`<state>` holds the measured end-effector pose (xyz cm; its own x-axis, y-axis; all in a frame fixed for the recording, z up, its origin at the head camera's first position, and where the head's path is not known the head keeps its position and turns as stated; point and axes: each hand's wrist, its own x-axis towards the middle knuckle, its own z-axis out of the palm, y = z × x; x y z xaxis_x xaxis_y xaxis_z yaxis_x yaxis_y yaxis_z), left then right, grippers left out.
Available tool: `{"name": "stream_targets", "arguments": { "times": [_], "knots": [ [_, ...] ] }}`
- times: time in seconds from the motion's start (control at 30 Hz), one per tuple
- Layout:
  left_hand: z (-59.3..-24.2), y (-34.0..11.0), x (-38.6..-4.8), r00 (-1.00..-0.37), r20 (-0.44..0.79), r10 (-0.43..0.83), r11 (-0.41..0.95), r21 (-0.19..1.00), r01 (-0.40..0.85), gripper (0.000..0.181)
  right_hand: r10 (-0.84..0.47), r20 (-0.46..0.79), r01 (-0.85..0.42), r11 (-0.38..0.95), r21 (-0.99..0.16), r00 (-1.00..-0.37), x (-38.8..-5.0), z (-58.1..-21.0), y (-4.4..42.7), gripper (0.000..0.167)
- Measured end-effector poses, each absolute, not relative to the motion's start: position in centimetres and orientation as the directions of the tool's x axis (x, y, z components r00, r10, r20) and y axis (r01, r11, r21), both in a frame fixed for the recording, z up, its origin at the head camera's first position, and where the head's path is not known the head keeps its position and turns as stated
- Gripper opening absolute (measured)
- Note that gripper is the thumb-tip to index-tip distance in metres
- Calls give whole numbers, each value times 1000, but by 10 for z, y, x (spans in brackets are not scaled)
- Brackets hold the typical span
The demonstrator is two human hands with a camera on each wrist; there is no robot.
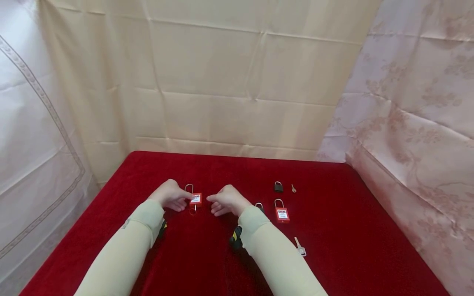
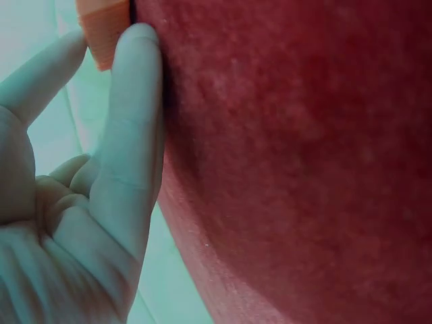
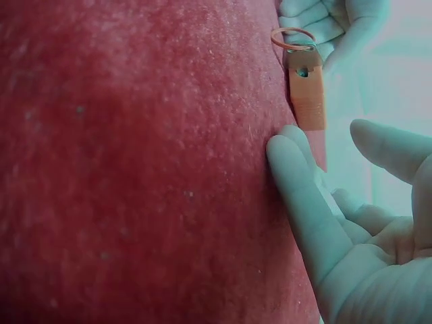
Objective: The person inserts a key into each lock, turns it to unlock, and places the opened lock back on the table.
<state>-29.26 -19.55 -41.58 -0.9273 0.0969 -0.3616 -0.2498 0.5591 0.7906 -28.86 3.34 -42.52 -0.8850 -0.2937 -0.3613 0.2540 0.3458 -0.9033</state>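
Note:
A red padlock (image 1: 196, 199) with a white label lies on the red cloth, its shackle pointing away from me. A key with a ring (image 1: 193, 211) sticks out of its near end. My left hand (image 1: 171, 195) pinches the padlock's left side between thumb and fingers; in the left wrist view the fingertips touch the orange-looking lock body (image 2: 104, 34). Just right of the padlock is my right hand (image 1: 228, 200), apart from it. In the right wrist view, thumb and index finger of the right hand (image 3: 358, 250) are spread, with nothing between them.
To the right lie a dark padlock (image 1: 278, 187), a small key (image 1: 293, 188), a second red padlock (image 1: 282, 214) and a larger key (image 1: 301, 250). Another padlock (image 1: 259, 205) is partly hidden by my right sleeve. Draped cloth walls (image 1: 229, 82) stand around the red-covered table (image 1: 352, 230).

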Motion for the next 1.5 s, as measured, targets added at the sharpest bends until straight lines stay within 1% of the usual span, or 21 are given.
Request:
{"name": "stream_targets", "arguments": {
  "times": [0.17,0.33,0.47,0.63,0.83,1.03,1.27,1.5],
  "knots": [
    [-412,-200,-292,-941,-330,77,560,795,-233,32,-314,-340,241,315,-918,-886,-291,-422,36,29],
    [-396,-212,-289,-969,-238,58,569,806,-164,38,-381,-266,150,307,-940,-885,-294,-409,35,33],
    [-380,-209,-283,-979,-180,96,582,808,-92,45,-418,-198,48,343,-938,-886,-294,-395,44,32],
    [-364,-198,-277,-980,-130,148,570,821,-23,46,-465,-143,-39,360,-932,-874,-293,-380,69,35],
    [-351,-180,-270,-978,-46,204,529,845,71,39,-438,-66,-114,372,-921,-897,-288,-365,105,36],
    [-349,-155,-257,-964,46,262,481,860,172,34,-414,4,-199,429,-881,-910,-278,-357,139,38],
    [-349,-136,-242,-959,91,267,437,876,205,31,-415,72,-254,404,-879,-907,-261,-352,170,38],
    [-347,-126,-231,-961,129,245,394,892,220,32,-373,118,-263,366,-893,-920,-248,-346,193,38]
  ]
}}
